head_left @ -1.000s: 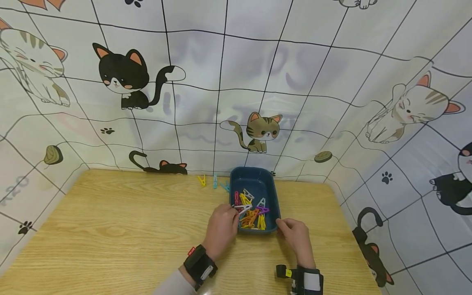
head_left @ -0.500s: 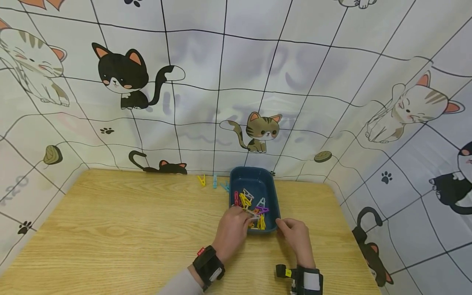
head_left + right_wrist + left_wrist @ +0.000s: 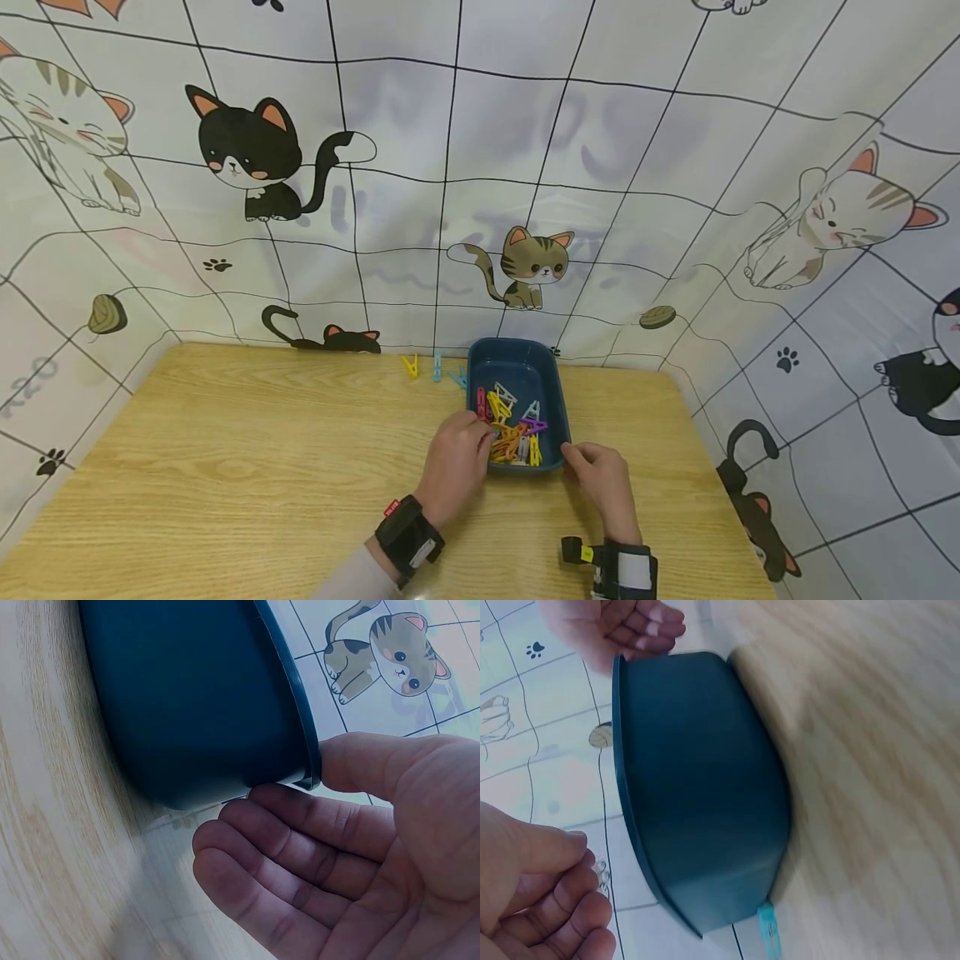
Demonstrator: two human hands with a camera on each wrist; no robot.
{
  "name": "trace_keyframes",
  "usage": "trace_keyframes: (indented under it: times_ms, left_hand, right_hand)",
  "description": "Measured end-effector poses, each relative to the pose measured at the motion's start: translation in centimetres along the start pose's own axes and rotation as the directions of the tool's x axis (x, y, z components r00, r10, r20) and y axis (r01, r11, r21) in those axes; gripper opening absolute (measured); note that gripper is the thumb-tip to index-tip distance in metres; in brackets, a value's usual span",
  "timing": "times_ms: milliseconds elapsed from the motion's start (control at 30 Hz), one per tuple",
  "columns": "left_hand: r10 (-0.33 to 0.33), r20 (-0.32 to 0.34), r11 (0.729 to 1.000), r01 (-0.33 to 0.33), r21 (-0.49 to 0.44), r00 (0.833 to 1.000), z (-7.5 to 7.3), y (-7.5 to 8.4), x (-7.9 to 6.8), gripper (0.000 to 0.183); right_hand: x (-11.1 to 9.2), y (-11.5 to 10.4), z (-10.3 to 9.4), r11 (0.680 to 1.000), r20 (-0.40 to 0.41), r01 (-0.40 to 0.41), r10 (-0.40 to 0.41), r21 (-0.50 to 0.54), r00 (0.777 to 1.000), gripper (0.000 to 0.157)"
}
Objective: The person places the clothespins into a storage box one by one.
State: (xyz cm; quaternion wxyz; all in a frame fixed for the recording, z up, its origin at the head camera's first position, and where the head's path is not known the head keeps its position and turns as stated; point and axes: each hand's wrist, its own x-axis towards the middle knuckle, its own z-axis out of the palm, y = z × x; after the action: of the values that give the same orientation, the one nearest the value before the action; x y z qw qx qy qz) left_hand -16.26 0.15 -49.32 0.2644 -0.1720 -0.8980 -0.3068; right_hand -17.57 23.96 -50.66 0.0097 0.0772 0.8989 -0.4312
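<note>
A dark blue plastic bin [image 3: 517,354] stands near the back of the table and holds clothespins [image 3: 510,442] in orange, yellow, purple, white and red. My left hand [image 3: 453,458] is at the bin's left rim, its fingertips overlapping the clothespins in the head view. In the left wrist view its fingers [image 3: 577,896] are curled beside the thumb, and no clothespin shows between them. My right hand [image 3: 603,483] grips the bin's near right corner, thumb against the rim and fingers under it. A white clothespin [image 3: 522,450] lies at the bin's near end.
Left of the bin, along the table's back edge, lie a yellow clothespin [image 3: 410,367] and a light blue clothespin [image 3: 437,367], with another blue clothespin [image 3: 459,377] against the bin. A cat-print sheet [image 3: 405,208] rises behind the wooden table [image 3: 262,467].
My left hand carried a white clothespin rightward over the bin and let it go at the near end, then moved back left. My right hand has stayed on the bin's corner.
</note>
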Motion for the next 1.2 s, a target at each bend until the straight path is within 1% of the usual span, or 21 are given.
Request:
trace_keyframes:
  times_ms: [100,267,400,500,600,767,833,933,1167,1200]
  left_hand:
    - [-0.004,-0.018,1.0,0.004,-0.007,1.0,-0.6,-0.6,0.2,0.004]
    - [-0.009,-0.039,0.999,0.01,0.039,0.999,-1.3,-1.9,0.6,0.003]
    - [-0.012,-0.051,0.998,0.015,0.054,0.999,-2.1,-3.0,1.2,0.004]
    - [0.011,-0.06,0.998,-0.007,0.069,0.998,-2.7,-3.8,1.7,0.005]
    - [0.058,-0.066,0.993,-0.051,0.103,0.996,-3.2,-4.6,2.2,0.006]
    - [0.119,-0.061,0.984,-0.109,0.14,0.991,-4.0,-6.1,3.4,0.004]
    - [0.122,-0.052,0.983,-0.113,0.143,0.991,-4.3,-6.8,3.9,0.002]
    - [0.111,-0.028,0.984,-0.106,0.143,0.993,-4.8,-7.8,4.6,0.006]
    - [0.108,0.012,0.983,-0.108,0.149,0.994,-5.2,-10.4,5.9,0.006]
    - [0.099,0.022,0.983,-0.101,0.151,0.995,-5.2,-10.6,6.0,0.007]
  right_hand:
    - [0.0,0.0,-0.1,1.0,0.0,0.012,-0.012,0.0,1.0,0.03]
    - [0.0,0.1,-0.2,0.999,-0.004,0.032,-0.032,-0.002,0.999,0.03]
    - [0.0,0.1,-0.1,0.999,-0.011,0.031,-0.031,-0.004,0.999,0.029]
    - [0.1,0.2,0.0,1.0,-0.015,0.03,-0.03,-0.002,0.999,0.029]
    - [0.1,0.2,0.1,1.0,-0.015,0.026,-0.026,0.003,1.0,0.029]
    - [0.1,0.3,0.1,1.0,-0.016,0.03,-0.03,0.004,0.999,0.028]
    - [0.1,0.3,0.1,0.999,-0.018,0.032,-0.032,0.001,0.999,0.027]
    - [0.1,0.3,0.0,0.999,-0.017,0.033,-0.033,0.002,0.999,0.028]
    - [0.2,0.4,0.1,1.0,-0.009,0.017,-0.017,0.001,1.0,0.028]
    - [0.2,0.4,0.1,1.0,-0.008,0.016,-0.016,0.0,1.0,0.029]
